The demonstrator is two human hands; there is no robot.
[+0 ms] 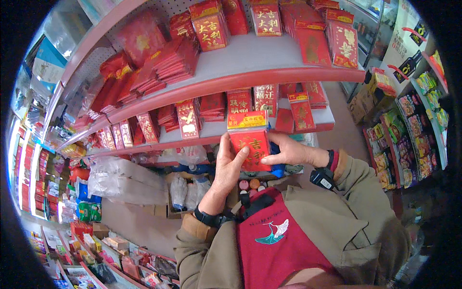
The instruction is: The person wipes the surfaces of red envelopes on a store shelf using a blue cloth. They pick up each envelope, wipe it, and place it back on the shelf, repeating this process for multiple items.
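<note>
A pack of red envelopes with gold lettering and a yellow-and-red header is held upright between both hands in front of the shelves. My left hand grips its left side, with the thumb lying across the front. On the right edge, my right hand pinches the pack, thumb on the front and fingers behind, partly hidden. Just beyond the pack, the lower shelf carries more red envelope packs, some standing and some stacked. The upper shelf holds stacked and leaning red packs too.
Under the shelves, a large plastic-wrapped bundle and an open cardboard box stand on the floor. Snack packets fill racks on the right, near a cardboard carton. Low bins of goods line the lower left.
</note>
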